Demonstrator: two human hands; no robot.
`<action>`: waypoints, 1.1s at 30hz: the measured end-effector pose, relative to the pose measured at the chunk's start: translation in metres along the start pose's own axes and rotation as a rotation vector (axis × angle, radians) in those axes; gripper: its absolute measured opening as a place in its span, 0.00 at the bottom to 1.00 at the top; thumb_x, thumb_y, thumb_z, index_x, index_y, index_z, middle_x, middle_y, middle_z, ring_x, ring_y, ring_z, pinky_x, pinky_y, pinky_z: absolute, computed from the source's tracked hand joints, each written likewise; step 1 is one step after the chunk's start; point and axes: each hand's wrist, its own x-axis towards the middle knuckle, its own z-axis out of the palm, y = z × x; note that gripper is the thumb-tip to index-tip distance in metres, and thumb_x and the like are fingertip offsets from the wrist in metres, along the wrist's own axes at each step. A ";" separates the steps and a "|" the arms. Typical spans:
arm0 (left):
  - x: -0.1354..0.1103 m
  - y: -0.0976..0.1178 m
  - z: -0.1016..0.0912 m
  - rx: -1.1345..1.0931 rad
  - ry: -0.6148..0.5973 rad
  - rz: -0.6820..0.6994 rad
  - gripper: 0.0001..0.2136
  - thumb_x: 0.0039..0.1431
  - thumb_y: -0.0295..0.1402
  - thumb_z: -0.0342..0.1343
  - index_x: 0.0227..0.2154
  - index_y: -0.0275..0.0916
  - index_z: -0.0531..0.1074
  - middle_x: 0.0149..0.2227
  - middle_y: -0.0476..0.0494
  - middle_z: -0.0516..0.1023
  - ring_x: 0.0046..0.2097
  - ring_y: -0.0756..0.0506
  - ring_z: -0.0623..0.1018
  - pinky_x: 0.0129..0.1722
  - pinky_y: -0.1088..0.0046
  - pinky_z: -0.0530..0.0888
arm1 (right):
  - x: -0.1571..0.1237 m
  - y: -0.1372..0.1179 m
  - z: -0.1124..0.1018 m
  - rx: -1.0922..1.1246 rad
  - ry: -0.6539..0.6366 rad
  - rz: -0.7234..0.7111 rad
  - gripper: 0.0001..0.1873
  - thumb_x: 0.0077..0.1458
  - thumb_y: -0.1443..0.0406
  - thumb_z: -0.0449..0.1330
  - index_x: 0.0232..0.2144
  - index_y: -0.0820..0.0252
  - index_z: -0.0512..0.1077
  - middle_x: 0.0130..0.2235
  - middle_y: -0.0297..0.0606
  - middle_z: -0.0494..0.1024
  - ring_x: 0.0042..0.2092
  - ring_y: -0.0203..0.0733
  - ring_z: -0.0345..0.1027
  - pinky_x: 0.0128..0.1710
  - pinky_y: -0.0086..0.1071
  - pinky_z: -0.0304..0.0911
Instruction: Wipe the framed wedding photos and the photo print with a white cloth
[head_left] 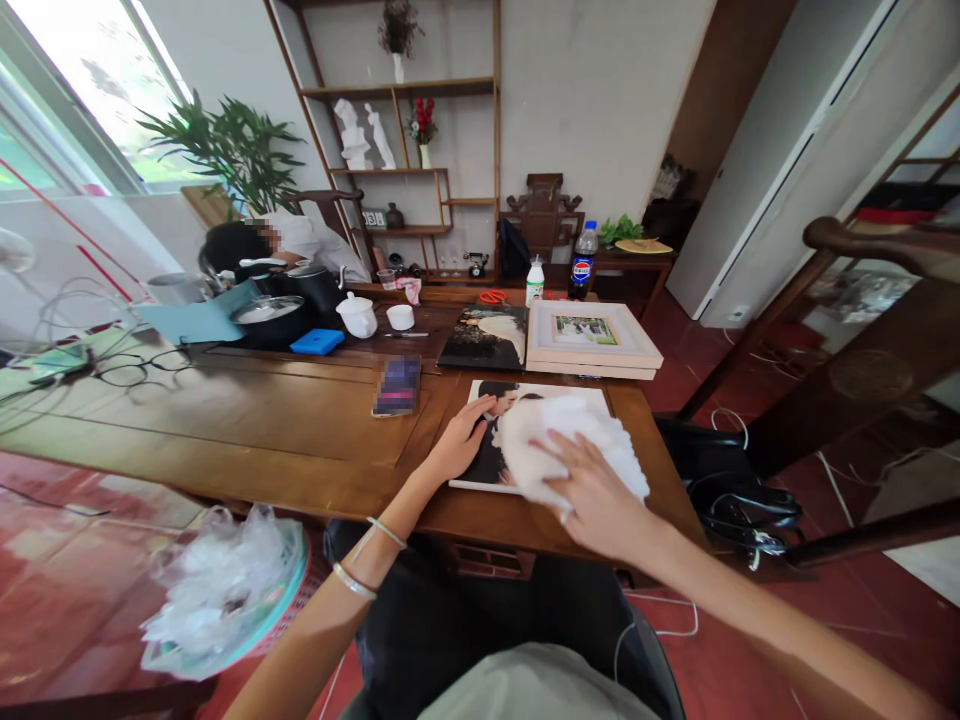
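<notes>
A photo panel (487, 465) with a white edge lies on the wooden table in front of me, showing a couple in dark and white clothes. Flat on its left side rests my left hand (459, 440), fingers stretched out and holding nothing. A fluffy white cloth (600, 430) covers much of the panel's right half. My right hand (589, 490) presses on this cloth, its fingers sunk partly into the folds. Just beyond the panel are a dark photo album (480, 340) and a pale framed picture (592, 350) lying on a white box.
A phone (396, 388) lies left of the panel on the table (300, 430). Farther back stand a white teapot (358, 316), a cup (400, 317) and a cola bottle (583, 262). A bag-lined basket (232, 590) is at lower left. Another person (300, 240) leans at the far end.
</notes>
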 end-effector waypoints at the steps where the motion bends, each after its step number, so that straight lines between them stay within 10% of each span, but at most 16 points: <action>1: 0.000 0.000 0.000 0.001 0.001 0.004 0.19 0.61 0.28 0.44 0.54 0.37 0.66 0.58 0.37 0.67 0.61 0.43 0.64 0.63 0.59 0.57 | -0.012 -0.013 0.000 0.035 -0.022 -0.058 0.16 0.48 0.69 0.56 0.40 0.56 0.76 0.65 0.40 0.55 0.66 0.56 0.40 0.61 0.57 0.36; 6: 0.000 -0.001 -0.001 -0.007 -0.001 0.006 0.18 0.61 0.28 0.45 0.53 0.38 0.66 0.58 0.38 0.67 0.61 0.43 0.65 0.63 0.59 0.57 | -0.028 -0.023 -0.002 0.114 -0.022 -0.121 0.12 0.47 0.67 0.57 0.35 0.56 0.77 0.65 0.38 0.55 0.65 0.53 0.43 0.63 0.51 0.38; 15: 0.000 -0.004 0.001 0.001 0.011 0.033 0.18 0.62 0.29 0.45 0.53 0.39 0.67 0.58 0.39 0.68 0.61 0.43 0.65 0.63 0.59 0.58 | 0.062 0.075 -0.002 -0.125 0.071 0.242 0.19 0.60 0.61 0.51 0.49 0.64 0.72 0.57 0.54 0.67 0.61 0.55 0.55 0.57 0.49 0.50; 25: 0.000 -0.001 -0.001 -0.029 0.013 0.020 0.18 0.61 0.29 0.45 0.53 0.37 0.67 0.58 0.38 0.68 0.61 0.42 0.65 0.63 0.57 0.58 | 0.012 -0.020 -0.003 0.086 -0.021 -0.030 0.15 0.52 0.67 0.57 0.43 0.59 0.75 0.62 0.43 0.60 0.65 0.56 0.43 0.61 0.55 0.41; 33: 0.001 0.006 -0.003 -0.071 0.130 -0.016 0.18 0.61 0.28 0.45 0.52 0.40 0.68 0.57 0.40 0.69 0.59 0.43 0.67 0.62 0.60 0.58 | 0.055 0.037 0.001 -0.054 0.077 0.219 0.17 0.58 0.65 0.52 0.49 0.59 0.72 0.55 0.49 0.70 0.61 0.55 0.53 0.58 0.53 0.49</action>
